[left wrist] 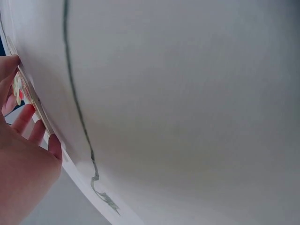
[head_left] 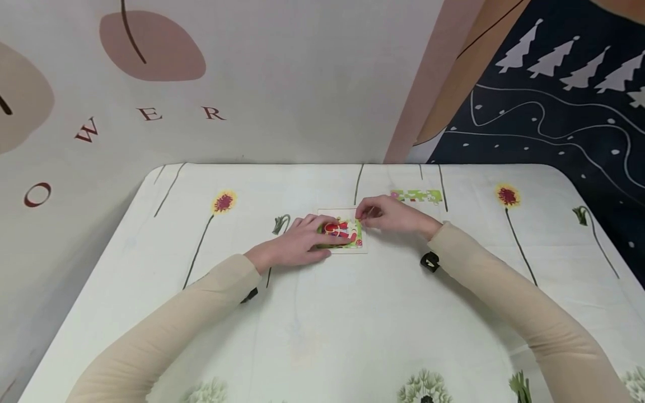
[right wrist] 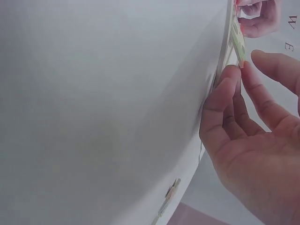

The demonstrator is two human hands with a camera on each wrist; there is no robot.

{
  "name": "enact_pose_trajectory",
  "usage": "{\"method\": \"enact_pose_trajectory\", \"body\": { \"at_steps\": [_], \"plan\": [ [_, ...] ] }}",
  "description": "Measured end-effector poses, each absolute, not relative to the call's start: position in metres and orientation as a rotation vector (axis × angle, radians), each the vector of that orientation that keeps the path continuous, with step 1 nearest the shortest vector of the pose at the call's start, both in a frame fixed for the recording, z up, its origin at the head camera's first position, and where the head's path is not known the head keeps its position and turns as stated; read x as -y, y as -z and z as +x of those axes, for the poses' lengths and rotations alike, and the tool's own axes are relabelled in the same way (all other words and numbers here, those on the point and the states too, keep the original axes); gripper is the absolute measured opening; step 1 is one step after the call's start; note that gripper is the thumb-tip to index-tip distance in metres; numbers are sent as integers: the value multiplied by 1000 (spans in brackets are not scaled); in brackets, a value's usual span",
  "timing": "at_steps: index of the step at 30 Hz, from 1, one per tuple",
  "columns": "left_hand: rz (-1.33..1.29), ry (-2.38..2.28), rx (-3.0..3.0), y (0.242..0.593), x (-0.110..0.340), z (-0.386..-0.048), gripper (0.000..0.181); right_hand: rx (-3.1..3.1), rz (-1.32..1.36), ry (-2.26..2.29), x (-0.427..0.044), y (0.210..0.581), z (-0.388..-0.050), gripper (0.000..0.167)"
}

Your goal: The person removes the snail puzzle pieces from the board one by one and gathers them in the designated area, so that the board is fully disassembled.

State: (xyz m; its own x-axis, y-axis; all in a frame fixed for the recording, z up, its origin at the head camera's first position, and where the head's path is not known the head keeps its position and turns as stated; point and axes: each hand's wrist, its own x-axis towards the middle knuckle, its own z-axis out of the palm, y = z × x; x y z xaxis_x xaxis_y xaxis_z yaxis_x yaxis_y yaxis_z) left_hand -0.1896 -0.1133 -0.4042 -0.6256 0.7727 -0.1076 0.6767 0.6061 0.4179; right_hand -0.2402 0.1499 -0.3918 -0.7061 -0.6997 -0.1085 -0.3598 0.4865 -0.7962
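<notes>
Red lettering “OWER” (head_left: 146,114) beyond fingers (head_left: 333,239) on puzzle (head_left: 343,230)

Dark-red serif capitals O (head_left: 28,196), W (head_left: 87,130), E (head_left: 149,114), R (head_left: 214,113) on pale grey-white upright backdrop (head_left: 302,84); W, E readable from right wrist.

The head view looks forward and down from above, farthest off, over the left fingers (head_left: 327,239), right fingers (head_left: 370,205), the bench (head_left: 322,313) around them and the backdrop (head_left: 302,112) beyond. Each wrist view skims the bench from close beside its own fingers, which edge the left wrist view's left side and the right wrist view's right. Head and right wrist views share both hands' fingers.
</notes>
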Motion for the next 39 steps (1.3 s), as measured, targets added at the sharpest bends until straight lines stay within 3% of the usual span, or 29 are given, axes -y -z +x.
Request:
{"method": "enact_pose_trajectory", "body": {
  "at_steps": [39],
  "plan": [
    [1171,-506,-2554,401,113,-187,45,-2372,-775,1189,-161,394,-242,10]
  ]
}}
